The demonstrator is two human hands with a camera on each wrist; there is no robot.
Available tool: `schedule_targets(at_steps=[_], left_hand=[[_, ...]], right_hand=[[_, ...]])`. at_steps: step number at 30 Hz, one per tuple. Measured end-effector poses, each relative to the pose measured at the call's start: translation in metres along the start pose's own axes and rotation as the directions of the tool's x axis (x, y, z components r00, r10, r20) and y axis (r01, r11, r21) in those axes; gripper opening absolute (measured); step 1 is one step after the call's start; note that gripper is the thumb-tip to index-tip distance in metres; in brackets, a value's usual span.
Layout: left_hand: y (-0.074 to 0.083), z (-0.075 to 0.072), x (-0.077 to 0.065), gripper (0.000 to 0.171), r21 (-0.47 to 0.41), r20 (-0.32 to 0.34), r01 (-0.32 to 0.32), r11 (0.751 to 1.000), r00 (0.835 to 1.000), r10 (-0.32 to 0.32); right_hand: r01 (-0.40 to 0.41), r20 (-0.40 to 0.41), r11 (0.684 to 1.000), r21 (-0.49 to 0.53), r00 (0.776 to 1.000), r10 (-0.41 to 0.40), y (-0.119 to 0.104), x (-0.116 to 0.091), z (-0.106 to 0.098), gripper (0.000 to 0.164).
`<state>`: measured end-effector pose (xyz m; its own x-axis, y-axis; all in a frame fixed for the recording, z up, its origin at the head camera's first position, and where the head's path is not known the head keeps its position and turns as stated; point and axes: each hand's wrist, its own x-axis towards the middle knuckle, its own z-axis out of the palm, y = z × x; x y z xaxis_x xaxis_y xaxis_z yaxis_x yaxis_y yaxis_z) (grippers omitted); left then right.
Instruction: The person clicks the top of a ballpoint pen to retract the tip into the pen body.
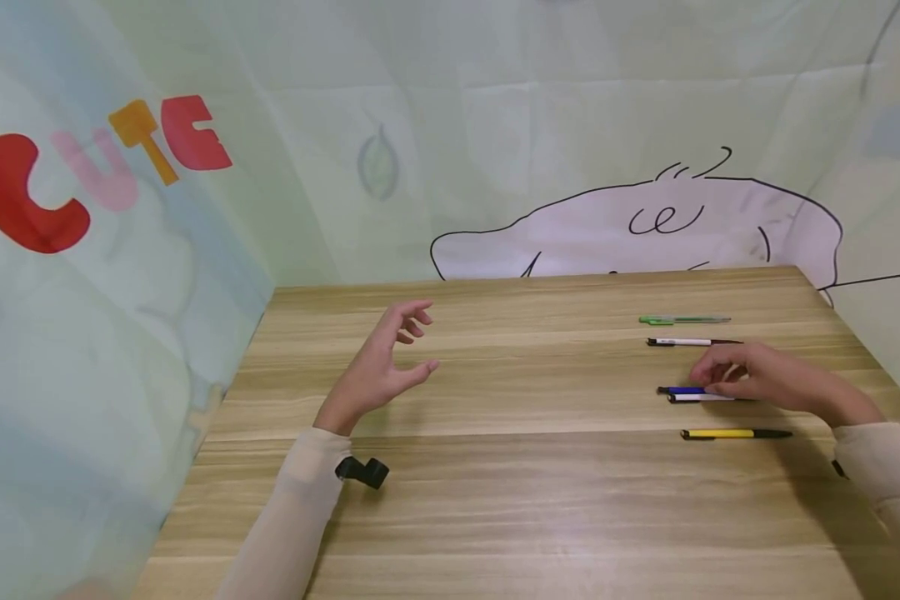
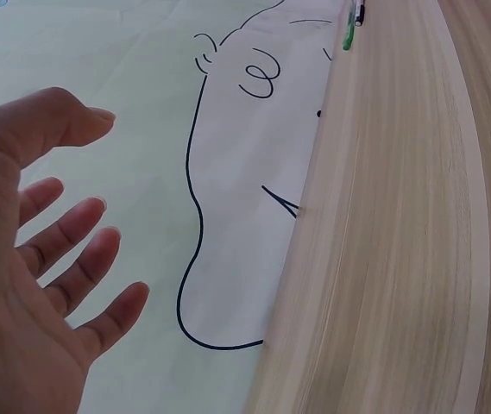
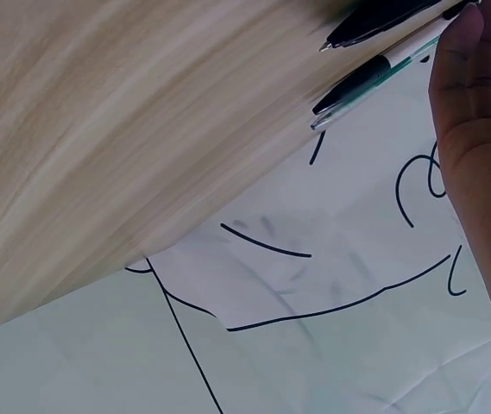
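My right hand (image 1: 772, 379) is over the row of pens at the right, its thumb and fingertips pinching a blue pen (image 1: 681, 390). Right below that pen in the head view lies a white pen (image 1: 697, 398), partly covered by the hand. Another white pen (image 1: 682, 342) with dark ends and a green pen (image 1: 682, 320) lie farther back. Nearest me is a yellow pen (image 1: 731, 434) with a black tip. My left hand (image 1: 378, 362) hovers over the left part of the table, thumb and fingers spread apart, holding nothing.
The wooden table (image 1: 495, 508) ends at a printed cloth backdrop (image 1: 495, 125) behind and at the left. All the pens lie roughly parallel, near the table's right side. A black wrist strap piece (image 1: 363, 472) sticks out from the left sleeve.
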<state>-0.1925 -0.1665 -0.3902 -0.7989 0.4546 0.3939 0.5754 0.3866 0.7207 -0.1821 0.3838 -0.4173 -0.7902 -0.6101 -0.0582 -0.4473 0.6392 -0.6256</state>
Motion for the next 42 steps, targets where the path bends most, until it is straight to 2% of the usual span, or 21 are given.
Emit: schedule_targets(at_steps=[6, 9, 12, 17, 28, 36, 42], left_hand=[[0.02, -0.002, 0.0, 0.077, 0.002, 0.005, 0.002, 1.0, 1.0, -0.002], [0.031, -0.004, 0.0, 0.074, 0.002, 0.008, 0.003, 1.0, 1.0, -0.003], [0.034, -0.005, 0.0, 0.073, 0.004, 0.011, 0.005, 1.0, 1.0, -0.005], [0.032, -0.004, 0.001, 0.074, -0.004, 0.013, 0.004, 1.0, 1.0, -0.004], [0.033, -0.003, 0.003, 0.074, -0.024, 0.023, 0.012, 1.0, 1.0, -0.011], [0.031, -0.002, 0.003, 0.074, -0.007, 0.022, 0.021, 1.0, 1.0, -0.021], [0.01, 0.001, 0.005, 0.077, 0.002, 0.023, 0.023, 1.0, 0.999, -0.023]], right_hand=[[-0.035, 0.015, 0.999, -0.003, 0.999, 0.035, -0.002, -0.003, 0.002, 0.015], [-0.02, 0.015, 1.0, 0.002, 1.0, 0.02, -0.002, -0.004, 0.003, 0.017], [0.003, 0.008, 1.0, 0.005, 1.0, -0.003, -0.001, -0.005, 0.004, 0.017], [0.037, -0.011, 0.999, 0.015, 0.999, -0.037, 0.001, -0.005, 0.008, 0.017], [0.045, 0.001, 0.999, 0.003, 0.999, -0.045, 0.005, -0.003, 0.011, 0.018], [0.15, -0.01, 0.981, -0.122, 0.988, -0.153, 0.008, 0.0, 0.015, 0.031], [0.163, 0.005, 0.961, -0.223, 0.986, -0.166, 0.003, 0.001, 0.014, 0.033]])
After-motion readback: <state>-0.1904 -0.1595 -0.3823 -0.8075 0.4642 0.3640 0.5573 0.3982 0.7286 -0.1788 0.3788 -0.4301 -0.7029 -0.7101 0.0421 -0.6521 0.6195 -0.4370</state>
